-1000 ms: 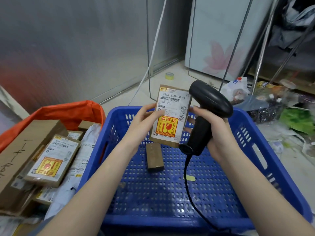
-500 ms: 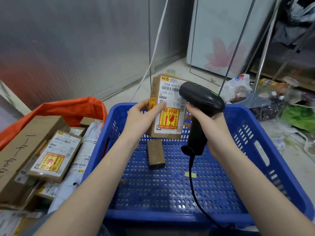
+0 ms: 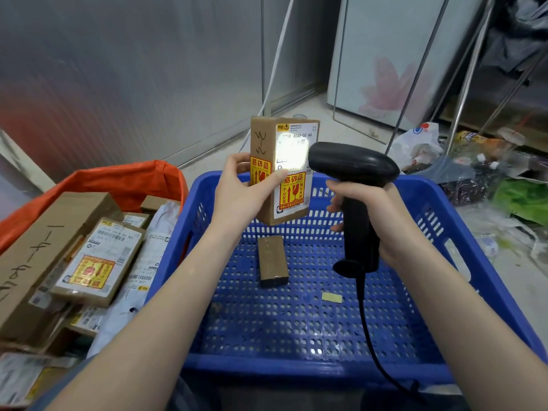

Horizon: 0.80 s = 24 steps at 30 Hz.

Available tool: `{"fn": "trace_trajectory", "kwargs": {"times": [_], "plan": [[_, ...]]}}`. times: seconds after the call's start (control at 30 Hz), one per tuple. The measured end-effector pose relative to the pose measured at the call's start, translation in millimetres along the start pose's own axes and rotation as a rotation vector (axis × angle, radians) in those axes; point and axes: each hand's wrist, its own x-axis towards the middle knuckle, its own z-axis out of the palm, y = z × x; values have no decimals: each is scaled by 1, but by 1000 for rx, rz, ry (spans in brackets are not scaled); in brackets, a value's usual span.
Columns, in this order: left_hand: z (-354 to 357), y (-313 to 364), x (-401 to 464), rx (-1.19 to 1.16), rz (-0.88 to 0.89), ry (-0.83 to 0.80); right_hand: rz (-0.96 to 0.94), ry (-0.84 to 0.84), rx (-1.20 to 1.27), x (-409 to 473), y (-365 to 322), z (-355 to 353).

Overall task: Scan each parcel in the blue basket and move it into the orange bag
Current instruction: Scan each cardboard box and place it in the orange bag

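A: Head view, far left: orange bag [image 3: 130,185] standing open, touching the left wall of the blue basket [image 3: 439,203], stuffed with parcels. Long brown carton [image 3: 44,250] with handwriting along its side, flat labelled box [image 3: 98,262] with a yellow and red sticker leaning on it, white mailer [image 3: 148,256] wedged against the basket wall.

B: And moving right?

A: Left hand [image 3: 237,194] raised over the basket, thumb on the label face and fingers curled round the far edge of a brown parcel [image 3: 267,143]. Held upright, above the basket's far rim, clear of the floor of the basket. Bright glare across the barcode part of its white label, so unreadable there. Yellow and red fragile stickers on two faces.

B: Anything below it?

A: Small brown box [image 3: 271,259] lying on the perforated basket floor, directly under the held parcel, apart from both hands. Small yellow scrap [image 3: 331,297] on the floor to its right.

B: Right side?

A: Right hand [image 3: 382,221] wrapped tight round the grip of a black scanner [image 3: 353,167], head aimed left at the label, nearly touching the parcel. Scanner head covering the label's right edge. Black cable [image 3: 367,336] dropping from the handle across the basket and over the near rim.

B: Beyond the basket?

A: White plastic bag [image 3: 415,143] and a heap of clear wrapping and green material [image 3: 522,200] on the floor at right, thin metal legs [image 3: 415,93] standing in front of a white panel with a pink flower print [image 3: 391,90].
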Motion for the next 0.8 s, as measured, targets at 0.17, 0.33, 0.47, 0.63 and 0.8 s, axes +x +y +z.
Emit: {"fn": "trace_trajectory", "kwargs": {"times": [0.17, 0.33, 0.47, 0.63, 0.8], "plan": [[1, 0, -1, 57, 20, 3, 13, 83, -73, 0, 0, 0], [1, 1, -1, 55, 27, -2, -4, 163, -105, 0, -2, 0], [2, 1, -2, 50, 26, 0, -18, 181, -173, 1, -4, 1], [2, -2, 0, 45, 26, 5, -34, 180, -230, 0, -3, 1], [2, -3, 1, 49, 29, 10, -39, 177, -221, 0, -4, 0]]}}
